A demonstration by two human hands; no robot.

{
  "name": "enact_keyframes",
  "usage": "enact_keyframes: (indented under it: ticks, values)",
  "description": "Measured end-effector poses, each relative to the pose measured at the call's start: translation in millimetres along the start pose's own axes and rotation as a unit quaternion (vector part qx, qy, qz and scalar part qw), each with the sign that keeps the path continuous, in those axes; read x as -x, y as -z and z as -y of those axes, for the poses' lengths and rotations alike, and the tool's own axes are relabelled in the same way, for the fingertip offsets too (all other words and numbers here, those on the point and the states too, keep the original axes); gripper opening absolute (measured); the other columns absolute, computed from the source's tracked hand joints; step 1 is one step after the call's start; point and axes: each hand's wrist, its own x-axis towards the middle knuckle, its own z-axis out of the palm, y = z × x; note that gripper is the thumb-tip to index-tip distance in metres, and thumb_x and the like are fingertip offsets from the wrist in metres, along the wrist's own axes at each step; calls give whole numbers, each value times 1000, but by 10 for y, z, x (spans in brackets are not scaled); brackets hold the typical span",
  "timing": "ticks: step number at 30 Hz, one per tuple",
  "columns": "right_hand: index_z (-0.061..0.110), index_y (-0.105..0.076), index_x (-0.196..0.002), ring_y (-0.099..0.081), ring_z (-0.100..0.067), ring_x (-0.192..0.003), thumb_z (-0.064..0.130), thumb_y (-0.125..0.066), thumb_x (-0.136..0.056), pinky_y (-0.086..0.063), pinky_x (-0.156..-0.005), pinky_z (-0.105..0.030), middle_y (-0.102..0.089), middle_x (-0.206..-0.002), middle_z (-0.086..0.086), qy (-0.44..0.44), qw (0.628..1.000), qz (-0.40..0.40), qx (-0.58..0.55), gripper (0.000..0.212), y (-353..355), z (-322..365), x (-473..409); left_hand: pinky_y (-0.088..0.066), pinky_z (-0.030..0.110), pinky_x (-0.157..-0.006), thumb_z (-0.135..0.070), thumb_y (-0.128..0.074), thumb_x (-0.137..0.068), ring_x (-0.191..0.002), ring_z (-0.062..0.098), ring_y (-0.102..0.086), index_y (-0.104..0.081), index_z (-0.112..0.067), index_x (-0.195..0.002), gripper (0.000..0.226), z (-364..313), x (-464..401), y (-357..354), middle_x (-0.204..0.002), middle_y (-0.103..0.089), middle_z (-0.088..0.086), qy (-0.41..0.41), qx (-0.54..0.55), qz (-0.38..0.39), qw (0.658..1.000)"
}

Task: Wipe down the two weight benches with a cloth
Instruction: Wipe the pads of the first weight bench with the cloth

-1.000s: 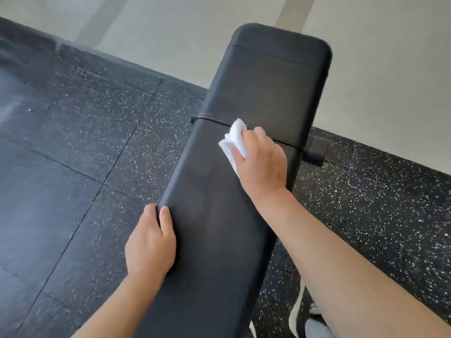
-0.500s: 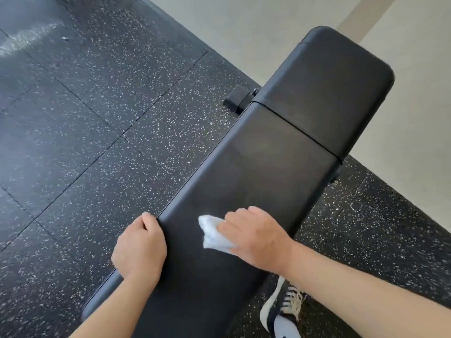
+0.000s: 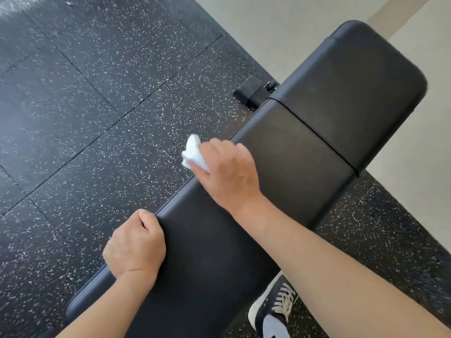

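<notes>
One black padded weight bench [image 3: 288, 167] runs diagonally from the lower left to the upper right, in two pads split by a seam. My right hand [image 3: 229, 174] grips a crumpled white cloth [image 3: 194, 153] at the left edge of the long pad, with the cloth sticking out past that edge. My left hand [image 3: 135, 246] holds the same left edge nearer to me, fingers curled over the rim. No second bench is in view.
Black speckled rubber floor tiles [image 3: 85, 118] lie to the left of the bench. A pale floor [image 3: 268, 25] begins beyond the mats at the top and right. A bench foot [image 3: 249, 92] juts out left near the seam. A dark sneaker [image 3: 275, 311] stands below the bench at the bottom right.
My right hand has slid the cloth from the middle of the long pad up and out to its left edge. My left hand stays on the edge. The view has shifted.
</notes>
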Motion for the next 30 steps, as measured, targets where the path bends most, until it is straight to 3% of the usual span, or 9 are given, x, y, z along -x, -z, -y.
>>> enact_keyframes:
  ticks: [4,6,8,11,15,17,23,27,30]
  values:
    - [18,-54,-92,-44,-26,-61,36,-63,-96,-33,-56,-39,-48,-71,-2,203,975,55,-72,21,215,34,845,-30,36,-58,-36,-23,-96,-50,22,-34,-48,-16,-63,45,-4,-3,-9,-54,-43,3,4,-3,0,1000]
    - [22,-50,-91,-41,-25,-57,37,-67,-96,-34,-51,-37,-42,-65,-1,249,966,41,-48,23,376,-335,836,-29,36,-59,-38,-22,-96,-50,26,-32,-50,-16,-64,48,1,-6,-13,-53,-39,1,2,0,0,1000]
    - [29,-44,-88,-42,-27,-52,44,-71,-95,-34,-47,-35,-37,-60,-2,198,979,-26,34,32,468,-807,534,-28,36,-58,-38,-22,-95,-51,27,-32,-52,-15,-65,48,3,-11,-12,-53,-37,0,1,-7,2,1000]
    - [18,-47,-70,-52,-34,-54,46,-63,-98,-36,-51,-37,-47,-59,-7,22,993,-41,109,42,567,-1428,-91,-28,36,-57,-38,-19,-92,-51,28,-35,-51,-14,-65,49,9,-19,-9,-53,-42,3,-1,-14,7,1000]
    - [11,-58,-75,-55,-39,-59,45,-59,-100,-38,-52,-38,-55,-62,-10,-120,986,-39,111,43,453,-1250,-292,-28,35,-57,-38,-18,-90,-49,22,-33,-48,-13,-62,48,0,3,6,-53,-44,4,0,5,9,1000]
    - [12,-66,-85,-58,-36,-61,48,-58,-101,-39,-53,-40,-57,-63,-7,-105,989,-24,105,40,334,-789,-180,-28,36,-56,-38,-18,-91,-50,23,-34,-49,-13,-63,48,6,6,16,-54,-45,5,1,7,7,1000]
    - [16,-71,-105,-51,-25,-59,42,-51,-104,-31,-54,-39,-51,-66,1,99,995,3,-33,34,8,534,600,-25,34,-55,-36,-22,-89,-51,22,-37,-49,-16,-61,44,9,-9,-16,-55,-46,4,7,-1,3,1000]
    - [20,-56,-102,-46,-25,-57,39,-53,-103,-32,-51,-39,-44,-64,0,198,980,4,-19,19,200,233,687,-32,37,-60,-37,-22,-90,-52,23,-37,-49,-18,-61,44,-4,4,4,-56,-47,4,6,10,4,1000]
    - [29,-45,-87,-48,-28,-50,41,-71,-94,-38,-44,-36,-40,-56,-1,144,986,-65,45,29,409,-471,277,-28,35,-57,-37,-20,-91,-50,21,-33,-46,-16,-60,45,4,3,-1,-55,-43,2,6,19,1,1000]
